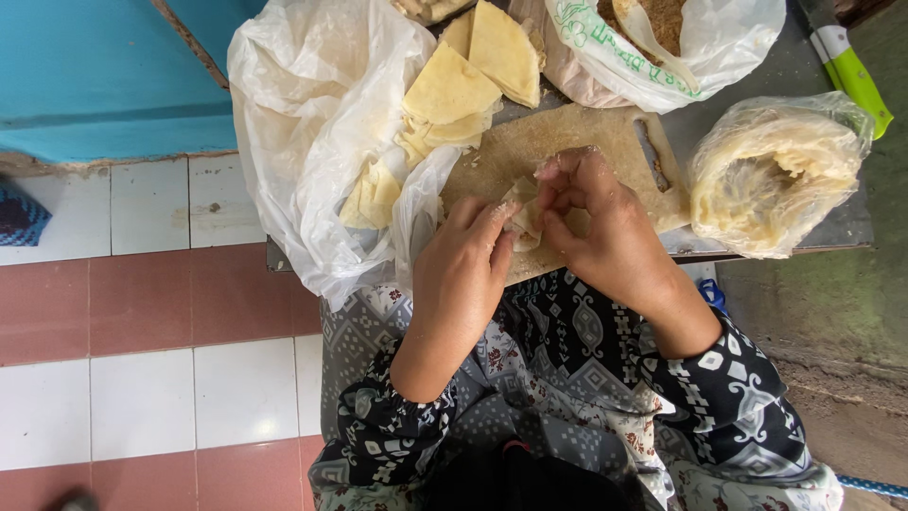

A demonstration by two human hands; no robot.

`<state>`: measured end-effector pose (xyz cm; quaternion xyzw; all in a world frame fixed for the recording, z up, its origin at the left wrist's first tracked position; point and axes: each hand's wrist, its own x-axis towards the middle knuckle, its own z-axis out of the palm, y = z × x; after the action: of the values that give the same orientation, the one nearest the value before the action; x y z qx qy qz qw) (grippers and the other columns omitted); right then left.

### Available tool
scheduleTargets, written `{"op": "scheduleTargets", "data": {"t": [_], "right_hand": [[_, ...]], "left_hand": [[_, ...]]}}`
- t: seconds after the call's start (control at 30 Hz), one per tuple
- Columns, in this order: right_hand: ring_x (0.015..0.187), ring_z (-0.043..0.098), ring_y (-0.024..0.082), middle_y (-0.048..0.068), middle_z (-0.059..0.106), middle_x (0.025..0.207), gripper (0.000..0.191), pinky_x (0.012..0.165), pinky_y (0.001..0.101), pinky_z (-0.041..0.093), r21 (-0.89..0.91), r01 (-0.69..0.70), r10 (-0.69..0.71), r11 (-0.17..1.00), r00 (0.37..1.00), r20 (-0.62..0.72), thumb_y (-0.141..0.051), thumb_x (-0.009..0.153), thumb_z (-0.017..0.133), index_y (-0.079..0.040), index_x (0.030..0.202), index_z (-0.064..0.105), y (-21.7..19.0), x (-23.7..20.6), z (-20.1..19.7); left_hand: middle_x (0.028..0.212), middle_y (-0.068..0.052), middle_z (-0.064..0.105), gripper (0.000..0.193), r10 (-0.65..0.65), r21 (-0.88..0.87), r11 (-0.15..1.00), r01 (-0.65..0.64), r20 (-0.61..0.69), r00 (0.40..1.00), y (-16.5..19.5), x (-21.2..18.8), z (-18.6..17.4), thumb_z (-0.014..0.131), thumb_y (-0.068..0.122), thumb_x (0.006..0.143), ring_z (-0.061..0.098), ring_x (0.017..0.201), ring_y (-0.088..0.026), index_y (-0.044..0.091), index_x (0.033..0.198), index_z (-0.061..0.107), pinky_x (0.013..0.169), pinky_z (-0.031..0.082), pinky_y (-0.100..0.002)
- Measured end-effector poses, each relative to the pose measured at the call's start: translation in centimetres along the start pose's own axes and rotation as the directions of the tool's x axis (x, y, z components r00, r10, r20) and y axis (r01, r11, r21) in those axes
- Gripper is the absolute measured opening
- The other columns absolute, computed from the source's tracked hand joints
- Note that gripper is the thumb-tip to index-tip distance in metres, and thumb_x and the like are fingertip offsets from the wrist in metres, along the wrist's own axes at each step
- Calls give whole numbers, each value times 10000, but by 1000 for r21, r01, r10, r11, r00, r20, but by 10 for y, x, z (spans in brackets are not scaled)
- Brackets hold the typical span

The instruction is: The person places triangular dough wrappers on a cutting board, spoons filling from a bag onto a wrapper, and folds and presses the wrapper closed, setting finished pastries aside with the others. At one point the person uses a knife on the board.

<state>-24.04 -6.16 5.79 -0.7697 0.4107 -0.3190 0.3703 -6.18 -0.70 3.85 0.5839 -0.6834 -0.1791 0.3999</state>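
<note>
At the centre of the frame my left hand and right hand both close their grip on a small pale pastry wrapper, pinching it over the wooden board on the table. Folded yellow pastries lie on a white plastic bag at upper left; a bagged stack of wrappers sits right.
</note>
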Motion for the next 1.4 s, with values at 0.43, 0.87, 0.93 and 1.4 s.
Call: {"op": "scheduleTargets", "data": {"t": [0.43,0.87,0.93,1.4], "right_hand": [[1109,625,336,139,699,1160,529,908,460,496,-503,422,-400,754,903,158,-57,798,775,-69,1299,606,0,-18,-18],[942,680,278,67,732,1023,379,850,399,517,-348,251,-348,903,902,-254,-70,870,802,-50,1195,609,31,-30,23],[928,699,274,59,737,999,360,844,394,536,-218,150,-216,964,922,-321,-58,872,785,-36,1180,599,39,-30,29],[981,640,322,133,690,1079,405,861,426,444,-428,339,-460,837,861,-216,-86,813,797,-41,1167,605,15,-31,21]], "left_hand": [[1083,-82,646,129,65,7,998,-66,54,996,-4,-2,-2,700,85,945,699,904,-292,45,1066,719,754,552,-407],[1116,-124,628,235,246,122,960,-251,59,968,-1,-3,-4,712,185,931,679,995,-322,16,1092,685,789,554,-422],[1120,-119,624,249,266,173,944,-279,92,959,-1,-3,-3,711,198,930,683,996,-312,22,1104,682,766,558,-413],[1020,-111,642,107,305,169,926,-338,195,932,-6,14,-10,685,94,918,691,939,-304,21,996,693,752,568,-410]]}}
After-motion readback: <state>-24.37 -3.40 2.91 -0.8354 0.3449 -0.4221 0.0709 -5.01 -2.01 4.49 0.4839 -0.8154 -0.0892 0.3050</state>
